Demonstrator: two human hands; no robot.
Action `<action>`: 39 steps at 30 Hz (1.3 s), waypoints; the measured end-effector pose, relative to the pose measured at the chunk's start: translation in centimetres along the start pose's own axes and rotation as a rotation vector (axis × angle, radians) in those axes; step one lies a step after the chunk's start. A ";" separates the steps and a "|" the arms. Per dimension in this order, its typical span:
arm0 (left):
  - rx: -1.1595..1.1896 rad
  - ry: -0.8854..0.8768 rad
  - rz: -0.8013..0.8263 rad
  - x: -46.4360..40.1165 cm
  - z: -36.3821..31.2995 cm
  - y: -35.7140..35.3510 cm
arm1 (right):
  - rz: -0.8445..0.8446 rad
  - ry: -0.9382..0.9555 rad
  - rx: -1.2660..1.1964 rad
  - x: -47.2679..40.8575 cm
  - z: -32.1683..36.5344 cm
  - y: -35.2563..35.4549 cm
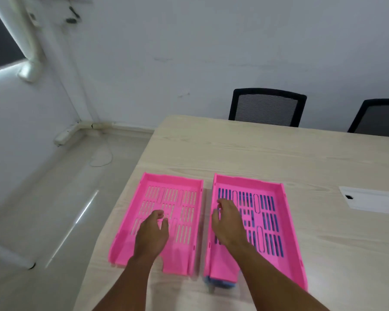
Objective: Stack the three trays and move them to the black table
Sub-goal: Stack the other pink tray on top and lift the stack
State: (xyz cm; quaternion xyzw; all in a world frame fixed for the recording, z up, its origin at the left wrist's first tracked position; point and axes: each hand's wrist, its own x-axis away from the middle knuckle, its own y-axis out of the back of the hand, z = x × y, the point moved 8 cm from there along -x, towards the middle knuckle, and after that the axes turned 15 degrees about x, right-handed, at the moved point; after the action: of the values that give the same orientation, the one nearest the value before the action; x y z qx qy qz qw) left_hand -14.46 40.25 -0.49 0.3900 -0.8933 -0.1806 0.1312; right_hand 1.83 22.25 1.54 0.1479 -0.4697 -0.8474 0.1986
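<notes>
Pale woodgrain table [279,158] bears slotted pink plastic trays [276,198]; left hand [152,232] and right hand [228,223] hover loosely curled, empty.

Both pink trays [190,187] [279,194] are looking like smooth moulded plastic with a slight sheen; the counter [256,153] is showing pale matt wood grain, the chair backs [267,107] are showing fine black mesh cloth, and the floor [61,209] is gleaming glossy

No text, label, brand, number or sign can be read anywhere: none on the pink trays [190,184], none on the wooden table [279,158], none on the wall behind the table.
</notes>
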 end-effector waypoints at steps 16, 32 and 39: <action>-0.134 0.349 0.071 -4.8 10.9 7.3 | 0.369 -0.404 0.041 2.0 3.5 -12.2; -0.010 0.126 -0.219 -3.0 5.9 12.3 | 0.108 -0.084 0.005 -1.2 7.0 -6.3; 0.072 0.029 -0.121 -0.5 -0.2 8.3 | 0.010 -0.059 0.008 -1.0 1.7 0.7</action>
State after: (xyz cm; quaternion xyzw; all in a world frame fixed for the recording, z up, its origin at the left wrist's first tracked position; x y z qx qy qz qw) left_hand -19.46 45.88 3.17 0.4503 -0.8721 -0.1501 0.1190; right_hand 2.14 23.63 3.06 0.1210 -0.4796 -0.8485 0.1884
